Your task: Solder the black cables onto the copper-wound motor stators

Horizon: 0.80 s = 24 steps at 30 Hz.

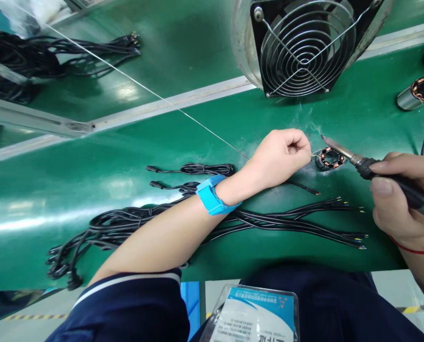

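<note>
My right hand [404, 194] grips a soldering iron [393, 183] by its black handle. The iron's tip sits just above and beside a small motor stator [330, 158] with copper windings, and a wisp of smoke rises near it. At the stator's left side, my left hand [286, 154] is closed in a pinch. Thin wire ends [313, 153] show between its fingertips and the stator; the rest is hidden by the fingers. A thin pale strand [197, 122] runs from the upper left down behind my left wrist. Under that forearm lie bundles of black cables [269, 219].
A fan [304, 61] with a wire guard stands behind my hands. At the right is another stator [417, 93], in a metal sleeve. More black cables [91, 50] lie beyond the metal rail [162, 103] at the upper left.
</note>
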### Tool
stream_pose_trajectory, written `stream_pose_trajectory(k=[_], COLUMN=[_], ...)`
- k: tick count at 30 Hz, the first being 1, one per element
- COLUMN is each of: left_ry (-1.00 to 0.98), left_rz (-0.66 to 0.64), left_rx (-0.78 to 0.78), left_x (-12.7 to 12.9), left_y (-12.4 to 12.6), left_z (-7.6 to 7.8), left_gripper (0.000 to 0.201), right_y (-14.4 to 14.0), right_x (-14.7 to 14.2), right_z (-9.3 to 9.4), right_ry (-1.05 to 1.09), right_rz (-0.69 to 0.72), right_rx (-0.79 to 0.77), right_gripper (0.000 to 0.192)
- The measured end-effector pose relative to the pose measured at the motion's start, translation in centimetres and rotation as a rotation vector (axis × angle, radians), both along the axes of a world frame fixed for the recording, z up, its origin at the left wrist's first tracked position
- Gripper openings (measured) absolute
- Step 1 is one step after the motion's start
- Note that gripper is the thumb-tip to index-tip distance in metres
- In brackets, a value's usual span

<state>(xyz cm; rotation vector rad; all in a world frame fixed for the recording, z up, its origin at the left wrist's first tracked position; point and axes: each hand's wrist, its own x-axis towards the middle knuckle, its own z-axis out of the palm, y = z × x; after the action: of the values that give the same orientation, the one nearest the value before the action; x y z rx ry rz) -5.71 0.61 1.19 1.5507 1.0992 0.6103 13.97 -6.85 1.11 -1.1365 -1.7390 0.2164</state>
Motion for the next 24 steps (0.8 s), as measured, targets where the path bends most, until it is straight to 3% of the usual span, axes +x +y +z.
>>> stream_pose_trajectory(k=[6,9,12,18,24], left_ry=[0.013,0.001,-0.016,-0.012,-0.065], left_rz=[0.009,0.006,0.002,0.0,-0.005], left_rx=[0.006,0.008,0.013,0.017,-0.088], left_x=[0.0,0.0,0.0,0.1,0.0], left_y=[0.0,0.0,0.0,0.0,-0.2], left_z=[0.1,0.1,0.0,-0.1,0.7], left_gripper=[0.014,0.014,0.013,0.013,0.011], right_y=[0.7,0.7,0.6,1.2,2.2], right_x=[-0.4,-0.9,-1.2,-1.7,-2.2], right_z=[-0.4,-1.0,-1.3,-0.9,-1.5], right_ry=[-0.075,-0.006,0.073,-0.157,-0.225], right_rz=[0.092,0.076,0.045,0.065,0.077], right_rx=[-0.045,-0.119,-0.192,-0.315,-0.246], right_gripper=[0.044,0.055,0.051,0.048,0.047])
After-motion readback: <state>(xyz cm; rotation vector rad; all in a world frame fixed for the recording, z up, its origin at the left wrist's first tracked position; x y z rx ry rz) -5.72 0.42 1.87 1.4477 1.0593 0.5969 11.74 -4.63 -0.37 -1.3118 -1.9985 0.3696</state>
